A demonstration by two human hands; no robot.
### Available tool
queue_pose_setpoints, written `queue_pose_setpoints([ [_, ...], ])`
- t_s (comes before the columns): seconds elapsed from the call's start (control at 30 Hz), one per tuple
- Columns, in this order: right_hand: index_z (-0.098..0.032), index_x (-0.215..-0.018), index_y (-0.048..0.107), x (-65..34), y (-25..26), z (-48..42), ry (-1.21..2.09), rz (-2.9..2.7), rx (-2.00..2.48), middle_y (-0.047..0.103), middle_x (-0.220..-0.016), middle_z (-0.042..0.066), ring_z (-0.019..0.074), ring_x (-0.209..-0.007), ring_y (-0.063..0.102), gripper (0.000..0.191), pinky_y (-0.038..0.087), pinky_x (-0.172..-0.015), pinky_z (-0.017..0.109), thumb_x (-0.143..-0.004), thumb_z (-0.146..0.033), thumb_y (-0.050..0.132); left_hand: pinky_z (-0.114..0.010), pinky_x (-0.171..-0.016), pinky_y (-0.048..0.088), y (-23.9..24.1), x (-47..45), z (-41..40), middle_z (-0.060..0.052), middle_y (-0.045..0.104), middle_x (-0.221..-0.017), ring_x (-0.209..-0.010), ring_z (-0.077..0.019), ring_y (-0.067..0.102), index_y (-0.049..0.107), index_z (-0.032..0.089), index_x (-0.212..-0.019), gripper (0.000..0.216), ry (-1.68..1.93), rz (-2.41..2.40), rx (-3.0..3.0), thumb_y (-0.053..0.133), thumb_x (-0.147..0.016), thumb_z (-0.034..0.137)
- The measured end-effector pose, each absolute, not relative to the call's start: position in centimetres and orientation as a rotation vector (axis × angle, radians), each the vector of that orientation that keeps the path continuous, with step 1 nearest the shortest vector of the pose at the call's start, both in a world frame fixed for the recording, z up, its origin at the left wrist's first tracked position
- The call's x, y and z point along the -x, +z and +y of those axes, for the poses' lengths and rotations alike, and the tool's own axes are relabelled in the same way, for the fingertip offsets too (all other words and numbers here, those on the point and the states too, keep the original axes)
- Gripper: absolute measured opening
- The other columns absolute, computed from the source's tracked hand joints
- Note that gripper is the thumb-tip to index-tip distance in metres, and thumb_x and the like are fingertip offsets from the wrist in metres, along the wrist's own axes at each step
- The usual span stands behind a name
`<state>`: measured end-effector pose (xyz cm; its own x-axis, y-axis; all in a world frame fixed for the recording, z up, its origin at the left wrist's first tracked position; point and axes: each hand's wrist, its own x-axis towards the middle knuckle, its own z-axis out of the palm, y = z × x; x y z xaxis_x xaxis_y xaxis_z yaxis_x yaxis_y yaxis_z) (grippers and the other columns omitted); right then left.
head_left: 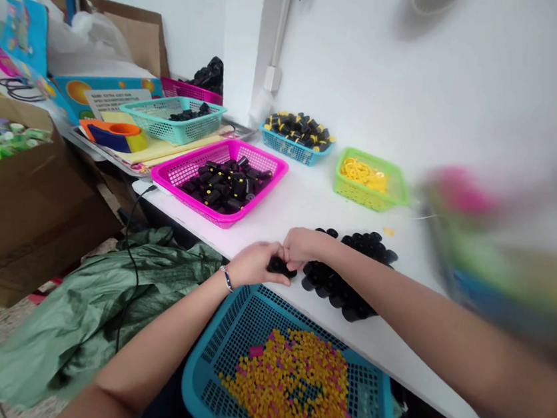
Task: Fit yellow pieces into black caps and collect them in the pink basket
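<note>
My left hand (252, 264) and my right hand (303, 247) meet at the front edge of the white table (304, 205). Both are closed on one small black cap-like part (280, 266) held between them. Right beside my right hand lies a heap of black caps (346, 270) on the table. Below my hands a blue basket (221, 357) holds several small yellow and pink pieces (295, 389). A bracelet sits on my left wrist.
A pink basket of black parts (221, 179), a blue basket of black-and-yellow parts (297, 134), a green basket with yellow rings (370, 179) and a teal basket (173, 116) stand on the table. Cardboard boxes (22, 206) and a green plastic sheet (96, 309) lie at left. The right side is blurred.
</note>
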<state>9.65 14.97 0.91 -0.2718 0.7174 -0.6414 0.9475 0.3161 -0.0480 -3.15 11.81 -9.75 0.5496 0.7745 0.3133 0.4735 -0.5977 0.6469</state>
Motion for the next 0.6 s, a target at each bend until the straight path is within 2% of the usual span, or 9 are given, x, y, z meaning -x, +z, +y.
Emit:
queue_pose_setpoints([
  [0.2, -0.014, -0.061, 0.068, -9.3, 0.9, 15.1, -0.538, 2.048, -1.437, 0.059, -0.048, 0.0, 0.0173, -0.061, 0.062, 0.003, 0.046, -0.061, 0.026, -0.062, -0.012, 0.07, -0.029, -0.067, 0.042, -10.2, 3.1, 12.0, -0.003, 0.064, -0.086, -0.079, -0.0203, 0.059, 0.052, 0.019, -0.091, 0.051, 0.806, 1.023, -2.287, 0.069, -0.063, 0.059],
  [0.33, -0.013, -0.066, 0.07, -9.0, 0.8, 15.0, -0.494, 2.073, -1.441, 0.061, -0.051, 0.001, 0.0175, -0.064, 0.063, 0.005, 0.046, -0.064, 0.026, -0.063, -0.011, 0.068, -0.028, -0.068, 0.042, -10.2, 3.2, 12.1, -0.003, 0.064, -0.086, -0.079, -0.02, 0.059, 0.051, 0.02, -0.09, 0.049, 0.819, 1.004, -2.279, 0.069, -0.064, 0.057],
  [0.5, -0.012, -0.067, 0.071, -9.2, 0.8, 15.2, -0.465, 2.094, -1.442, 0.063, -0.055, 0.003, 0.0191, -0.065, 0.063, 0.009, 0.045, -0.064, 0.026, -0.058, -0.01, 0.072, -0.027, -0.069, 0.042, -10.0, 3.2, 11.9, -0.002, 0.065, -0.089, -0.081, -0.0195, 0.059, 0.051, 0.02, -0.092, 0.048, 0.847, 0.972, -2.268, 0.071, -0.064, 0.054],
  [0.6, -0.015, -0.076, 0.072, -10.1, 1.0, 14.9, -0.5, 2.153, -1.44, 0.067, -0.063, 0.002, 0.0161, -0.066, 0.063, 0.016, 0.044, -0.061, 0.022, -0.06, -0.016, 0.074, -0.028, -0.07, 0.042, -10.1, 3.1, 11.9, -0.002, 0.064, -0.088, -0.08, -0.0196, 0.059, 0.052, 0.021, -0.092, 0.048, 0.828, 0.994, -2.278, 0.07, -0.064, 0.055],
])
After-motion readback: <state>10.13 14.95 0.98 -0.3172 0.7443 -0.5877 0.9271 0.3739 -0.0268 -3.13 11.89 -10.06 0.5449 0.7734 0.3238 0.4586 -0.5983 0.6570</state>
